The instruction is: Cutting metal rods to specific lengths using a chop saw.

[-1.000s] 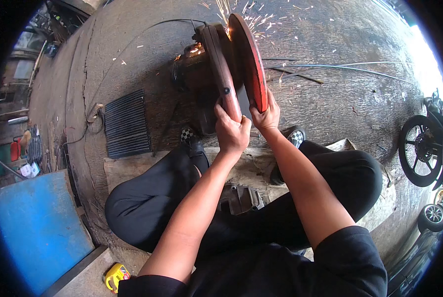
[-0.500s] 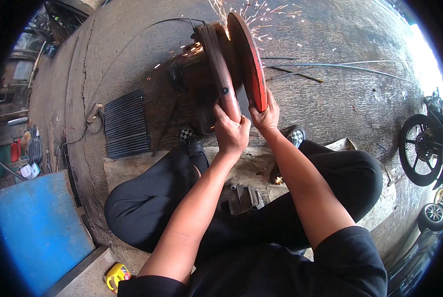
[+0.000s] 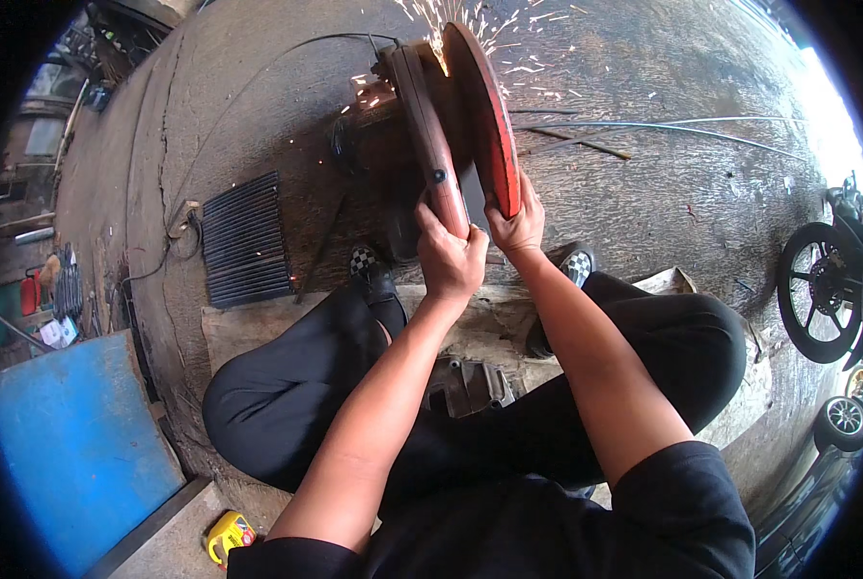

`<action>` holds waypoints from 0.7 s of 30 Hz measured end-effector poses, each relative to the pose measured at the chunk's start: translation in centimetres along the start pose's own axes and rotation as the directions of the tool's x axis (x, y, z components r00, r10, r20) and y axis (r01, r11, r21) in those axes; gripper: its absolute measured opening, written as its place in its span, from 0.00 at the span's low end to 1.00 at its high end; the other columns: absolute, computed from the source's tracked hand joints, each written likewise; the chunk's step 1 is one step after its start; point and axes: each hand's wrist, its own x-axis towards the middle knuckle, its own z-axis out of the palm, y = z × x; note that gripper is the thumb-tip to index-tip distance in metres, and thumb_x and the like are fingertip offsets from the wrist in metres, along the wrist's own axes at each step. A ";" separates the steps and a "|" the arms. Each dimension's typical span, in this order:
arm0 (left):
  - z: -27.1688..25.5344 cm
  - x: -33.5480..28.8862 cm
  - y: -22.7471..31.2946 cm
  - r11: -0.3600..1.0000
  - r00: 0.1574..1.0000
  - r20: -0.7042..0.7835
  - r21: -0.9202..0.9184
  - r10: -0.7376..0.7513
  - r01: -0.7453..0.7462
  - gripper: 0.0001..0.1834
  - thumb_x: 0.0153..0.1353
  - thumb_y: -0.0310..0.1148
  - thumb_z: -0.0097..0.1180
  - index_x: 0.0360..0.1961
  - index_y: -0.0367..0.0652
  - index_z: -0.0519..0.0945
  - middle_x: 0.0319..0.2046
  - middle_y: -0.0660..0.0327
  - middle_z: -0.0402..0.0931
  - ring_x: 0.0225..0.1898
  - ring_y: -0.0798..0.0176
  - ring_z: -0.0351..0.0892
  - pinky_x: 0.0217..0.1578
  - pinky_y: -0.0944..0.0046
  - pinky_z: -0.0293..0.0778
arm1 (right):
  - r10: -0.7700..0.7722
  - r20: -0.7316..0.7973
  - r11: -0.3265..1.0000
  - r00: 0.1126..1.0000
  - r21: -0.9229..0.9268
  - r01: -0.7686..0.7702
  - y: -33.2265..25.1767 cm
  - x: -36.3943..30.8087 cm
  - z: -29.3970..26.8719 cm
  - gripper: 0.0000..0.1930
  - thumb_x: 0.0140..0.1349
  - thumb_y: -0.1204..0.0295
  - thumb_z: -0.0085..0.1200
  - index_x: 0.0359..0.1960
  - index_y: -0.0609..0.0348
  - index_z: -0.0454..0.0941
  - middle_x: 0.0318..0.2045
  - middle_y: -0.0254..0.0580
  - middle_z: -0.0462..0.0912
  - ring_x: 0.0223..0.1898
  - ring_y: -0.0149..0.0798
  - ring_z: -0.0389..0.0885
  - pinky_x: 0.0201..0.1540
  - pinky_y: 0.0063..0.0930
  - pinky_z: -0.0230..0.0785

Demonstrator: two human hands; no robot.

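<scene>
A cut-off saw stands on the floor in front of me, sparks bursting from its far end. My left hand is closed round the near end of its long reddish-brown handle. Close beside it, my right hand grips the lower end of the red, worn disc guard. The workpiece and the cutting edge are hidden behind the handle and guard. Between my legs lies a grey metal part with raised edges.
Dark rods lie in a neat row left of the saw. Long thin bars stretch over the floor to the right. A blue panel, a yellow tape measure and a motorcycle wheel lie farther out.
Both hands hold the same grip and the saw has hardly moved. The spray of sparks has changed shape, and the small glow beside my right foot is gone.
</scene>
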 end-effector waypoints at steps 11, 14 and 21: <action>0.0 0.0 0.2 0.999 1.000 -0.001 0.032 -0.009 0.009 0.35 0.49 0.23 0.55 0.59 0.30 0.58 0.43 0.36 0.74 0.44 0.35 0.78 0.44 0.48 0.74 | -0.009 -0.015 1.000 1.000 0.019 0.009 0.3 -0.1 0.1 0.34 0.48 0.63 0.59 0.60 0.56 0.66 0.51 0.52 0.77 0.51 0.54 0.77 0.53 0.40 0.71; 0.0 -0.1 -0.2 1.000 1.000 0.015 0.029 -0.002 0.002 0.35 0.49 0.23 0.55 0.59 0.30 0.58 0.43 0.35 0.74 0.44 0.34 0.77 0.45 0.48 0.73 | 0.014 -0.007 1.000 1.000 0.025 -0.014 0.3 -0.2 0.1 0.34 0.48 0.64 0.59 0.60 0.57 0.66 0.51 0.52 0.77 0.51 0.53 0.77 0.53 0.40 0.71; 0.1 -0.1 -0.3 0.999 0.999 0.017 -0.014 -0.043 0.043 0.36 0.49 0.23 0.55 0.60 0.30 0.58 0.45 0.35 0.73 0.46 0.34 0.77 0.46 0.47 0.73 | -0.014 -0.017 1.000 1.000 0.006 0.014 0.1 -0.1 0.0 0.34 0.48 0.64 0.59 0.60 0.56 0.67 0.51 0.50 0.77 0.50 0.53 0.77 0.53 0.40 0.72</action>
